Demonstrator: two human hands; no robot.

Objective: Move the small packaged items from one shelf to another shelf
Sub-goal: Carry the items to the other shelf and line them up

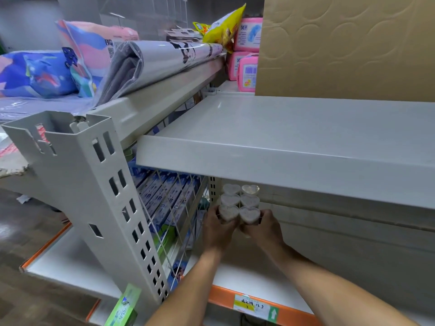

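Several small heart-shaped clear containers with white tops stand in two rows on the lower shelf, at its left back corner, under the upper shelf. My left hand grips the front left container and my right hand grips the front right one. Both arms reach in from below. The upper white shelf has a bare surface in front of a brown cardboard box.
A wire mesh divider stands just left of my hands, with blue toothpaste boxes behind it. A perforated white upright is at left. Pink packs and a yellow bag sit at the back. An orange shelf edge carries a price label.
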